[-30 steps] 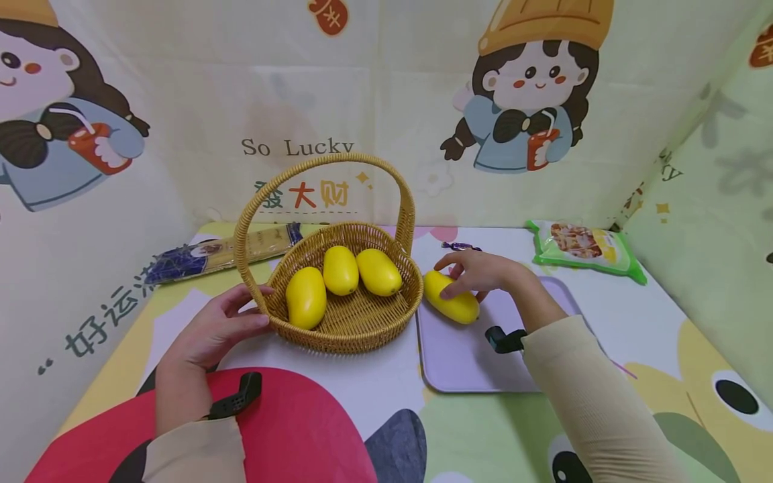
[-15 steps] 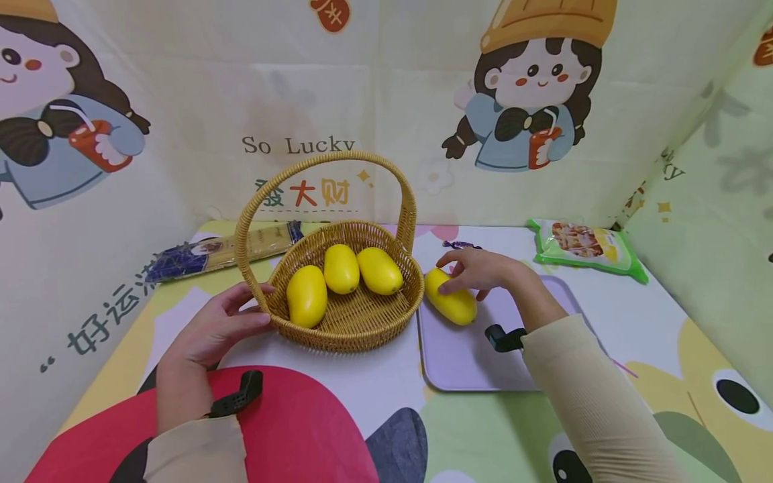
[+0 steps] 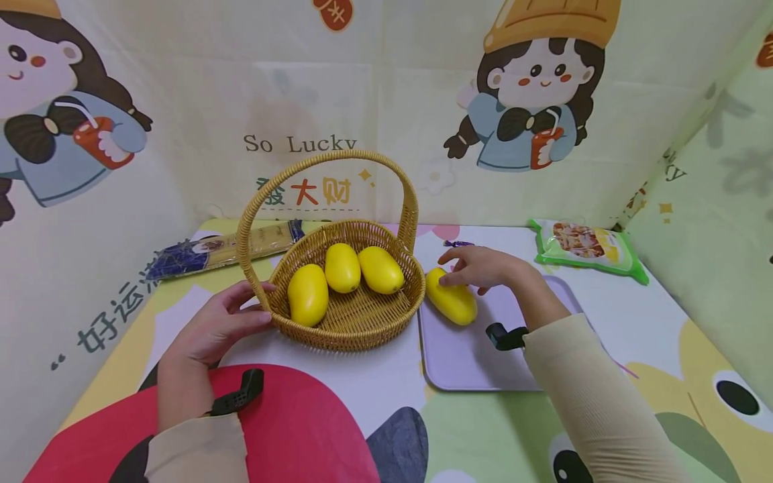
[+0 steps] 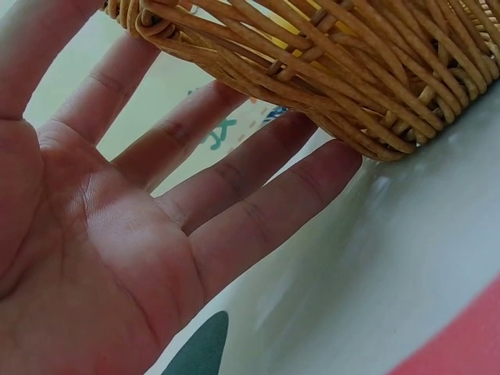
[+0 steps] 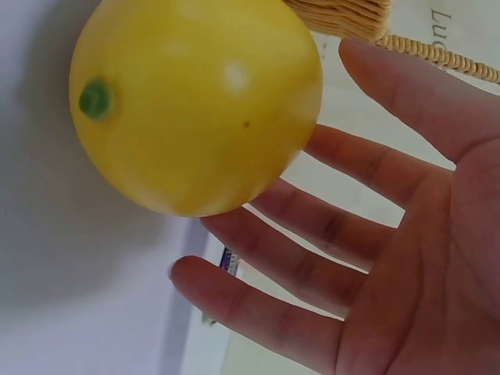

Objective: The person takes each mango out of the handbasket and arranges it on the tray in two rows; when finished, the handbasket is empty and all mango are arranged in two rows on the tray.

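Three yellow mangoes [image 3: 308, 295] lie in a round wicker basket [image 3: 350, 341] with a tall arched handle. My left hand [image 3: 214, 329] is at the basket's left side by the handle's foot; in the left wrist view, its fairly straight fingers [image 4: 273, 199] touch the woven wall. Another mango [image 3: 454, 305] rests on the left part of a lilac tray [image 3: 471, 376], close beside the basket. Over it is my right hand [image 3: 486, 268], with spread, nearly straight fingers. The right wrist view shows the mango's green stem spot, the fingers alongside, and the thumb [image 5: 406, 94] apart from it.
Behind the basket at left lies a long blue-and-clear packet [image 3: 226, 251]. A green food packet [image 3: 588, 248] is at the back right, and a small purple-wrapped sweet [image 3: 457, 243] behind the tray. Patterned cloth walls stand behind and at both sides.
My right thumb has lifted a little up the mango and the fingers have loosened. The mango has shifted slightly. My left hand keeps its place at the basket.
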`<state>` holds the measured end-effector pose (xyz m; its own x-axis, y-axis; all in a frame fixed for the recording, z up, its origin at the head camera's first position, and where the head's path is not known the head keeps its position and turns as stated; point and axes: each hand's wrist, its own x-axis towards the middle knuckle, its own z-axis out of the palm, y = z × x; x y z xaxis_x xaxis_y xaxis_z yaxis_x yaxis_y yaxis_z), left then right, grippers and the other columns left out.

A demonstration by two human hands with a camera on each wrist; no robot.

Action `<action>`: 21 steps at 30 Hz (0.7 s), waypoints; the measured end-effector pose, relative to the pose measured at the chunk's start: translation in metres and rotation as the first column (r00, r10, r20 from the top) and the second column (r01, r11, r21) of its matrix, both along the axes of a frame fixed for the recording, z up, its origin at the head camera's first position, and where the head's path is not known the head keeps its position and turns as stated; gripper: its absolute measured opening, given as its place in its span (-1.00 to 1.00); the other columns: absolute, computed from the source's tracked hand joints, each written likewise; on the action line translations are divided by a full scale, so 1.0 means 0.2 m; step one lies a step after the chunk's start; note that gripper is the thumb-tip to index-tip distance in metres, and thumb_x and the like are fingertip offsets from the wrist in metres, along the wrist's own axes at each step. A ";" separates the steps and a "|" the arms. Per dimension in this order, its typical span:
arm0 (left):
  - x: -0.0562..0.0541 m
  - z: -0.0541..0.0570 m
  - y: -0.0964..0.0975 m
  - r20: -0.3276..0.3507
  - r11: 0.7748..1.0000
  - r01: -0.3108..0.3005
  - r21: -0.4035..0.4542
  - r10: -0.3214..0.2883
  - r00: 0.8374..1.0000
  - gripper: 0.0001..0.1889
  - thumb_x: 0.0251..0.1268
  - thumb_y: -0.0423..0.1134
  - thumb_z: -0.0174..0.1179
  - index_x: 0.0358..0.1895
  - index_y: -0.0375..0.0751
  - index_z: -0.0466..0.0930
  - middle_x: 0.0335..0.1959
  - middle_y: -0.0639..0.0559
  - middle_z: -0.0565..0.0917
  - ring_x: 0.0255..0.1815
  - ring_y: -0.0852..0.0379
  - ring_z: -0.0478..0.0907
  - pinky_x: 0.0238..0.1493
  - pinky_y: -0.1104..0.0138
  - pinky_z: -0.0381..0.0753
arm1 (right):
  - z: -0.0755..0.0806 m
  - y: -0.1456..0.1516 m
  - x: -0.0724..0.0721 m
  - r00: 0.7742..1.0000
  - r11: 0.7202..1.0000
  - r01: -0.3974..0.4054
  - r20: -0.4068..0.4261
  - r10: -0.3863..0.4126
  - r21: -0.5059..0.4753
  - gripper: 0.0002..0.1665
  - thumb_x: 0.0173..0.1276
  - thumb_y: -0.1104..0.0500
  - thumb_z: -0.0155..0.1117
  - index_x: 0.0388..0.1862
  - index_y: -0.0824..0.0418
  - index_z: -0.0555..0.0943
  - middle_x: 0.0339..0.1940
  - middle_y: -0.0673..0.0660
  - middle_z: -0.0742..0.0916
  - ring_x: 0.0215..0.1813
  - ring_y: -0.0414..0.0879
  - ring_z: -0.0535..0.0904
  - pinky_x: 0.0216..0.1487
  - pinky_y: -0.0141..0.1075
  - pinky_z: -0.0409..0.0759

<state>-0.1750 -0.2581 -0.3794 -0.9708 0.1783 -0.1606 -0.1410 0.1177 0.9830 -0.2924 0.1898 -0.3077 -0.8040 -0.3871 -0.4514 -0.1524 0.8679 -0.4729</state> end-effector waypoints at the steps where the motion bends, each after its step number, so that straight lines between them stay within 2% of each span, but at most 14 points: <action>1: 0.00 0.00 0.00 0.001 1.000 -0.002 -0.002 0.002 1.000 -0.47 0.39 -0.28 0.35 0.39 -0.05 0.46 0.57 -0.17 0.22 0.11 0.30 0.66 0.12 0.45 0.67 | 0.00 0.00 0.00 1.000 1.000 -0.004 -0.010 0.004 0.004 -0.26 0.45 -0.14 0.30 0.51 0.08 0.40 0.34 0.32 0.57 0.20 0.16 0.57 0.02 -0.09 0.76; 5: 0.00 0.00 0.00 -0.001 1.000 -0.007 -0.018 0.007 1.000 -0.44 0.38 -0.26 0.36 0.41 -0.07 0.44 0.55 -0.14 0.25 0.11 0.30 0.66 0.12 0.44 0.67 | 0.02 0.00 0.00 0.997 0.999 -0.040 -0.067 0.041 0.007 -0.25 0.47 -0.15 0.28 0.51 0.13 0.40 0.29 0.31 0.61 0.13 0.15 0.61 0.01 -0.10 0.75; 9: 0.00 -0.01 0.01 -0.003 1.000 -0.007 -0.011 0.007 1.000 -0.46 0.39 -0.27 0.36 0.40 -0.04 0.46 0.54 -0.12 0.26 0.15 0.32 0.62 0.13 0.43 0.67 | 0.05 0.00 0.01 0.989 0.998 -0.062 -0.136 0.061 -0.008 -0.32 0.48 -0.13 0.27 0.47 0.12 0.45 0.23 0.28 0.65 0.09 0.14 0.62 0.03 -0.10 0.73; 15: 0.00 -0.01 0.00 -0.007 1.000 0.001 0.012 -0.001 1.000 -0.49 0.39 -0.29 0.34 0.37 -0.01 0.49 0.49 -0.04 0.31 0.22 0.34 0.54 0.13 0.42 0.67 | 0.10 -0.03 0.02 0.969 0.993 -0.086 -0.237 0.066 -0.077 -0.44 0.50 -0.04 0.27 0.39 0.14 0.53 0.14 0.23 0.71 0.11 0.11 0.63 0.15 -0.01 0.68; 21: 0.00 -0.02 0.00 -0.022 1.000 0.007 0.019 -0.007 1.000 -0.51 0.40 -0.31 0.33 0.36 -0.03 0.50 0.40 0.09 0.38 0.24 0.34 0.53 0.13 0.43 0.67 | 0.15 -0.08 0.03 0.956 0.982 -0.127 -0.281 0.084 -0.138 -0.49 0.50 0.01 0.29 0.35 0.14 0.56 0.11 0.20 0.72 0.12 0.11 0.63 0.12 -0.06 0.70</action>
<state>-0.1757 -0.2584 -0.3826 -0.9728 0.1878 -0.1357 -0.1185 0.0999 0.9879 -0.2872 0.1743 -0.2769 -0.8390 -0.5232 -0.1497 -0.3806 0.7608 -0.5257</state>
